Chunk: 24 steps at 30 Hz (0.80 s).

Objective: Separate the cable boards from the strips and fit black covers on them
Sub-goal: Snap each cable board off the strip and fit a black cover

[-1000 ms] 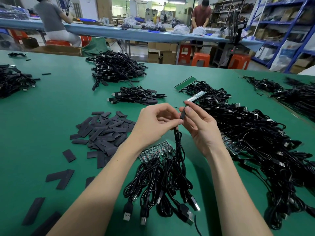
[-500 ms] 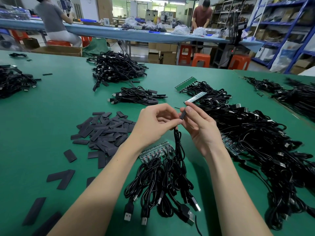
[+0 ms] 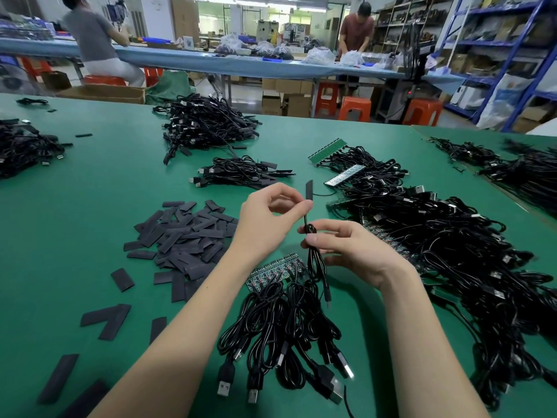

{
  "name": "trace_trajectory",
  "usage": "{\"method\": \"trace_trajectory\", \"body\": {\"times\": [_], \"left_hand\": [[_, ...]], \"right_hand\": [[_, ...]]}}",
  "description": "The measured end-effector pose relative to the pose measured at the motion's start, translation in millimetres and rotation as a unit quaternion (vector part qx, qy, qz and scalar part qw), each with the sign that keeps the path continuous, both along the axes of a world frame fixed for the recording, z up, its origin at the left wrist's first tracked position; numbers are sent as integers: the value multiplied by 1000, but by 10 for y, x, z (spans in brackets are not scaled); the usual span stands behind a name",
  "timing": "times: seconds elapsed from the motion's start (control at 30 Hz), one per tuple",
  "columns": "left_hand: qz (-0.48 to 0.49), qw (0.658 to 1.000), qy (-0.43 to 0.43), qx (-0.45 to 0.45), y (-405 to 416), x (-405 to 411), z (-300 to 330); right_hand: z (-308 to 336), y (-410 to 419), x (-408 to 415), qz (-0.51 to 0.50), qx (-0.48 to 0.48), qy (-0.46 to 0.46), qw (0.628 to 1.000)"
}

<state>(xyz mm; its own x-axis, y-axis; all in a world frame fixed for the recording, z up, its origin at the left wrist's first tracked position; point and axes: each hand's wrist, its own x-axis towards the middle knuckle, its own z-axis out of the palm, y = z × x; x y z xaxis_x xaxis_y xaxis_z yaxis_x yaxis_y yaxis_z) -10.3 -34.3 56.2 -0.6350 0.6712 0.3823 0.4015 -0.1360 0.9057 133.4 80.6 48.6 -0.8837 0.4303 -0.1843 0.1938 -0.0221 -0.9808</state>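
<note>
both hands pinch covered cable above strip.

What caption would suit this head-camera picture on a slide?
Two hands, left and right, hold a cable with a black cover above a green table.

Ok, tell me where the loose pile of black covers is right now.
In the head view, the pile of black covers lies on the green table, left of the left hand.

Table: matt green mat, smooth. Covers: matt black, flat. Cables: glossy black plastic; plugs: shiny metal tips. Stools: orange plastic.
</note>
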Motion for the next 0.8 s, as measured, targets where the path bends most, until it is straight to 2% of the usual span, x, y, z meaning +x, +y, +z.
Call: {"method": "trace_trajectory", "body": {"times": [0.13,0.2,0.27,0.37,0.5,0.6,0.7,0.8], "left_hand": [[-43,995,-51,-77,44,29,-54],[-61,988,-53,-131,44,30,-73],[-69,985,-30,-155,29,36,-83],[-49,987,-4,-152,-20,3,-63],[6,989,37,-145,-99,-197,-19],[46,987,76,-136,-121,-505,21],[87,969,155,-171,-53,-881,107],[106,933,244,-242,65,-1240,183]], "right_hand": [[12,-26,-142,-122,-103,96,983],[-13,-16,-202,-217,-173,138,951],[-31,-17,-242,-268,-223,177,920],[-57,-50,-294,-258,-250,199,912],[-179,-89,-365,-221,-202,137,944],[-257,-66,-407,-222,-189,130,948],[-269,-37,-405,-217,-186,127,950],[-278,-20,-395,-213,-183,120,952]]}}
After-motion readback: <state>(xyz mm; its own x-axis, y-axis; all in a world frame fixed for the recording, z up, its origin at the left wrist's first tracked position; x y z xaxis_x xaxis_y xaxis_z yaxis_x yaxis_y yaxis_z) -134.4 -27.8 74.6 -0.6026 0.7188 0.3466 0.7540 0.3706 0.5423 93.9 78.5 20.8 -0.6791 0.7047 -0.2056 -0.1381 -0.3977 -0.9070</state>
